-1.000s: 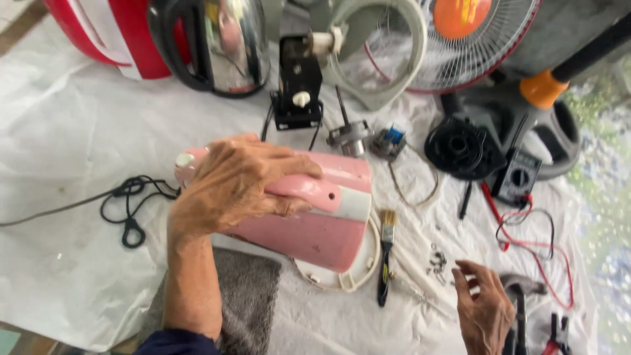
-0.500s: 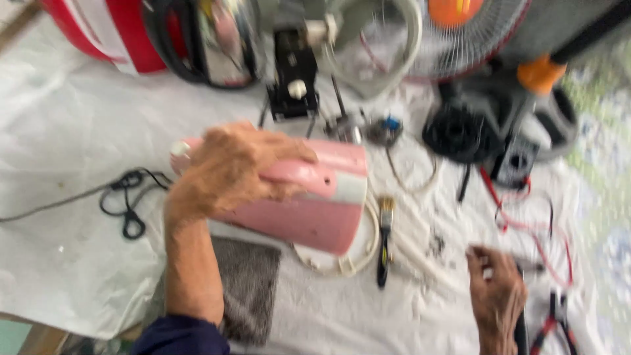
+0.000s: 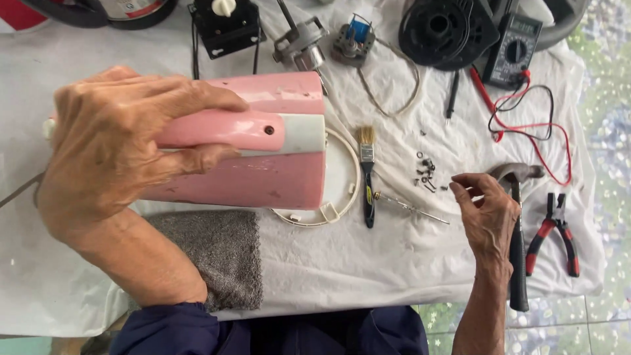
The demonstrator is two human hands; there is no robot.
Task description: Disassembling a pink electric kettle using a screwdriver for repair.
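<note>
Two hands on a pink kettle teardown

Two hands at work: left hand (image 3: 112, 148) fingers wrapped around pink kettle body (image 3: 263, 154), held on its side over the white cloth (image 3: 368, 256). Right hand (image 3: 486, 210) loosely curled, fingertips pinched by the small screws (image 3: 426, 172); whether it holds one, can't tell. Judging by loose screws, white base ring (image 3: 342, 190) off and thin screwdriver (image 3: 411, 207) lying free, kettle looks partly disassembled. Brush (image 3: 367, 174), hammer (image 3: 516, 230), pliers (image 3: 555, 230) nearby. Farther: multimeter (image 3: 516, 49), small motors, top edge cut off

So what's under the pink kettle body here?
A white round base ring sticks out beneath the pink kettle body, which the left hand grips. The ring's left part is covered.
</note>
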